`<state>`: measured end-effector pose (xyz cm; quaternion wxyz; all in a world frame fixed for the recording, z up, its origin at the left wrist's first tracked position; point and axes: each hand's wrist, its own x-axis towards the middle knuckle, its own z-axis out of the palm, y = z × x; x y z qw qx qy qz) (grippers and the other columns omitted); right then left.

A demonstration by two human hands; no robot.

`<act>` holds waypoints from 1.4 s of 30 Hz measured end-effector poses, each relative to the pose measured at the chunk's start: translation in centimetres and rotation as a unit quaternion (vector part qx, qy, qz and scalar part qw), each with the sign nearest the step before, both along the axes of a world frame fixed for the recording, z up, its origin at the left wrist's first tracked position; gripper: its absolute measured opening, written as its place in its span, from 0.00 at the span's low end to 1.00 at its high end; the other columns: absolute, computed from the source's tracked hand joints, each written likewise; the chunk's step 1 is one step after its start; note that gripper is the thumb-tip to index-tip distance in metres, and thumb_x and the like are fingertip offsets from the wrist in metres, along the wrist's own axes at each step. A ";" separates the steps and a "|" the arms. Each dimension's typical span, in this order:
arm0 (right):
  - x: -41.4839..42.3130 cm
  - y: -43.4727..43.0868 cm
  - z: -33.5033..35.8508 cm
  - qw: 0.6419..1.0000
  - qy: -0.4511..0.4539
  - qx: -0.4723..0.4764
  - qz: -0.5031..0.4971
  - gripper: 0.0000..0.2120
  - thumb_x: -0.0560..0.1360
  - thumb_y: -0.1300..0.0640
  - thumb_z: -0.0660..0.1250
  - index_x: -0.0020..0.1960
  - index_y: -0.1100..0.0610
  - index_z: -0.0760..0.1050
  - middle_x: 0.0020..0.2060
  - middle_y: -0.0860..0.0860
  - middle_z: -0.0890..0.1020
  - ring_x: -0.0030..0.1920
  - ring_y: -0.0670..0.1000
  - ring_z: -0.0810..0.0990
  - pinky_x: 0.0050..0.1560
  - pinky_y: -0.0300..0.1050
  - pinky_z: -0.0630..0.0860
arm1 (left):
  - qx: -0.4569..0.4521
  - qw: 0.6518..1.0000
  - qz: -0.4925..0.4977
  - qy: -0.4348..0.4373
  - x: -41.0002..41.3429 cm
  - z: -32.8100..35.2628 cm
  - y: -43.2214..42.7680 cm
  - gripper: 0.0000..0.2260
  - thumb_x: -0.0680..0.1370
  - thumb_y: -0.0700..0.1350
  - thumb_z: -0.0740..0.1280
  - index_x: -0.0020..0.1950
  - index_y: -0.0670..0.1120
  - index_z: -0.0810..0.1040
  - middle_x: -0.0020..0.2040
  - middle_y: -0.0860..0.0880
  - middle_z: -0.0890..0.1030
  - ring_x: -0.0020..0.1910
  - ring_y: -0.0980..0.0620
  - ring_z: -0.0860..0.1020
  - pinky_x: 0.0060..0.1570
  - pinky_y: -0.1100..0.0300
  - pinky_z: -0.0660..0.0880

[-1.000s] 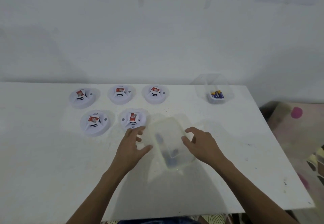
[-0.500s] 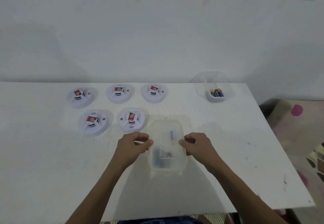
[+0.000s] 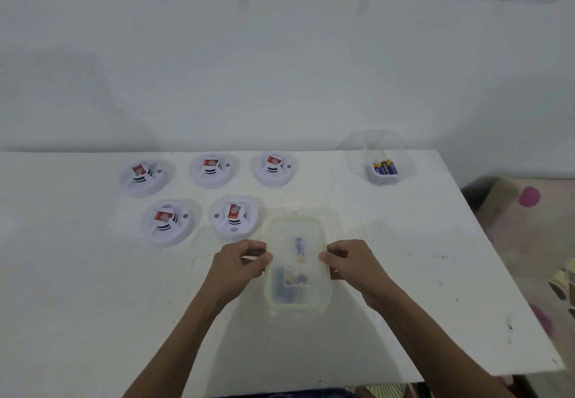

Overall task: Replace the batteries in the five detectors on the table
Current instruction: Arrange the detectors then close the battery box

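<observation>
Pinching the translucent battery container [image 3: 297,306] at its long rims with curled fingers of the left hand [image 3: 238,264] and the right hand [image 3: 350,262], reaching in with forearms angled inward over the table [image 3: 93,304], holding it just right of the nearest detector [image 3: 234,217].

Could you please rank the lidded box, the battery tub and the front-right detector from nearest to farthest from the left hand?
1. lidded box, gripped by the left hand.
2. front-right detector, just beyond it.
3. battery tub, far back right.
</observation>
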<state>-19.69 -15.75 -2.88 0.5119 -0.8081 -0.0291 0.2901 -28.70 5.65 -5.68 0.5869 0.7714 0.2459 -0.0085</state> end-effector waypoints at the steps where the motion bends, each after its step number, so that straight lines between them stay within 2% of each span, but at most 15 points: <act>1: 0.0 -0.1 0.0 1.000 0.000 0.001 0.002 0.06 0.76 0.61 0.67 0.48 0.61 0.81 0.43 0.52 0.85 0.43 0.51 0.85 0.49 0.50 0.82 | 0.003 1.000 -0.008 0.004 0.0 0.1 0.0 0.09 0.75 0.48 0.70 0.54 0.49 0.80 0.48 0.53 0.83 0.42 0.54 0.83 0.42 0.61 0.81; 5: -0.5 -0.1 -0.1 0.999 -0.033 -0.032 0.003 0.07 0.76 0.57 0.67 0.51 0.59 0.80 0.43 0.51 0.84 0.42 0.51 0.84 0.45 0.48 0.83 | 0.016 0.999 -0.026 0.031 0.2 0.4 -0.3 0.09 0.76 0.50 0.69 0.55 0.52 0.76 0.47 0.52 0.81 0.39 0.53 0.83 0.35 0.64 0.79; 10: -0.5 -0.2 -0.2 0.995 -0.084 -0.051 -0.010 0.11 0.76 0.57 0.66 0.56 0.58 0.78 0.43 0.51 0.83 0.42 0.50 0.83 0.41 0.45 0.83 | 0.023 0.999 -0.023 0.017 0.7 0.4 -0.6 0.13 0.75 0.48 0.70 0.59 0.50 0.77 0.46 0.54 0.81 0.38 0.55 0.83 0.34 0.66 0.78; 14: 1.6 -0.7 0.1 0.989 -0.132 -0.067 -0.029 0.12 0.75 0.56 0.67 0.57 0.53 0.74 0.42 0.51 0.83 0.42 0.50 0.82 0.45 0.49 0.82 | 0.017 1.000 -0.025 -0.005 3.0 0.8 -1.5 0.17 0.75 0.46 0.70 0.64 0.48 0.76 0.49 0.52 0.81 0.41 0.55 0.82 0.36 0.65 0.79; 17: 4.1 -0.8 -0.1 0.974 -0.200 -0.103 -0.019 0.09 0.76 0.57 0.66 0.56 0.54 0.75 0.41 0.51 0.82 0.40 0.48 0.81 0.41 0.40 0.79 | 0.035 0.998 -0.037 -0.026 5.9 1.0 -2.2 0.22 0.75 0.45 0.70 0.69 0.48 0.72 0.54 0.51 0.80 0.45 0.58 0.80 0.40 0.65 0.78; 19: 6.1 -0.9 -0.5 0.958 -0.256 -0.131 -0.004 0.09 0.77 0.57 0.65 0.57 0.55 0.76 0.44 0.51 0.81 0.39 0.47 0.79 0.40 0.36 0.73 | 0.069 0.995 -0.060 -0.044 7.9 1.0 -2.8 0.23 0.75 0.45 0.70 0.70 0.50 0.71 0.57 0.52 0.79 0.46 0.63 0.78 0.40 0.71 0.74; 21: 8.4 -1.1 -0.9 0.938 -0.309 -0.154 0.013 0.11 0.77 0.58 0.64 0.59 0.56 0.77 0.49 0.53 0.80 0.40 0.48 0.78 0.45 0.36 0.70 | 0.093 0.991 -0.083 -0.057 9.8 1.1 -3.3 0.22 0.76 0.45 0.69 0.69 0.51 0.71 0.59 0.53 0.79 0.45 0.65 0.76 0.38 0.74 0.72; 24: 11.8 -1.5 -1.2 0.892 -0.385 -0.229 0.058 0.13 0.78 0.59 0.62 0.61 0.59 0.78 0.53 0.54 0.80 0.52 0.56 0.76 0.55 0.45 0.71 | 0.106 0.988 -0.088 -0.065 12.7 1.1 -3.8 0.22 0.75 0.45 0.70 0.69 0.49 0.72 0.60 0.52 0.79 0.44 0.63 0.77 0.38 0.76 0.71; 25: 12.8 -1.5 -1.1 0.870 -0.414 -0.257 0.081 0.13 0.78 0.59 0.63 0.60 0.59 0.79 0.53 0.55 0.80 0.52 0.59 0.75 0.56 0.49 0.71 | 0.104 0.989 -0.084 -0.065 13.6 1.0 -3.9 0.23 0.75 0.45 0.70 0.69 0.48 0.72 0.60 0.51 0.79 0.44 0.62 0.77 0.38 0.75 0.71; 27: 14.6 -1.6 -1.1 0.817 -0.477 -0.302 0.117 0.12 0.75 0.58 0.64 0.56 0.60 0.81 0.49 0.56 0.82 0.47 0.62 0.76 0.50 0.54 0.74 | 0.098 0.990 -0.072 -0.066 15.3 0.9 -4.1 0.23 0.75 0.45 0.71 0.69 0.47 0.72 0.61 0.49 0.79 0.44 0.61 0.77 0.38 0.74 0.71; 29: 16.1 -1.7 -1.2 0.777 -0.511 -0.342 0.134 0.12 0.71 0.56 0.66 0.52 0.59 0.81 0.45 0.55 0.83 0.43 0.63 0.77 0.43 0.53 0.76 | 0.103 0.990 -0.061 -0.070 17.0 0.9 -4.3 0.23 0.75 0.45 0.71 0.69 0.47 0.71 0.60 0.49 0.79 0.43 0.61 0.77 0.37 0.75 0.71; 33: 18.9 -1.6 -0.6 0.723 -0.531 -0.408 0.170 0.13 0.68 0.56 0.73 0.51 0.58 0.81 0.45 0.54 0.83 0.41 0.61 0.77 0.38 0.52 0.74 | 0.107 0.991 -0.048 -0.071 20.0 1.2 -4.7 0.22 0.76 0.44 0.70 0.69 0.46 0.71 0.60 0.49 0.78 0.42 0.60 0.76 0.33 0.77 0.70; 36: 20.7 -1.4 -0.2 0.710 -0.524 -0.436 0.178 0.14 0.67 0.55 0.73 0.51 0.58 0.80 0.46 0.53 0.83 0.40 0.61 0.77 0.37 0.50 0.73 | 0.108 0.990 -0.047 -0.071 21.8 1.5 -4.9 0.22 0.76 0.43 0.69 0.69 0.45 0.71 0.61 0.47 0.79 0.45 0.55 0.77 0.42 0.69 0.73; 39: 22.3 -1.2 0.2 0.706 -0.518 -0.447 0.182 0.12 0.66 0.55 0.74 0.48 0.58 0.81 0.45 0.53 0.83 0.40 0.62 0.77 0.37 0.50 0.73 | 0.108 0.991 -0.048 -0.066 23.5 1.4 -4.8 0.23 0.77 0.43 0.69 0.71 0.45 0.69 0.64 0.47 0.77 0.49 0.55 0.77 0.39 0.69 0.72; 42: 23.4 -1.1 0.4 0.709 -0.501 -0.459 0.191 0.12 0.68 0.54 0.73 0.48 0.58 0.81 0.46 0.53 0.83 0.41 0.62 0.77 0.38 0.49 0.73 | 0.130 0.988 -0.057 -0.063 24.8 1.4 -4.6 0.24 0.77 0.45 0.68 0.72 0.45 0.68 0.67 0.47 0.75 0.54 0.52 0.79 0.46 0.65 0.72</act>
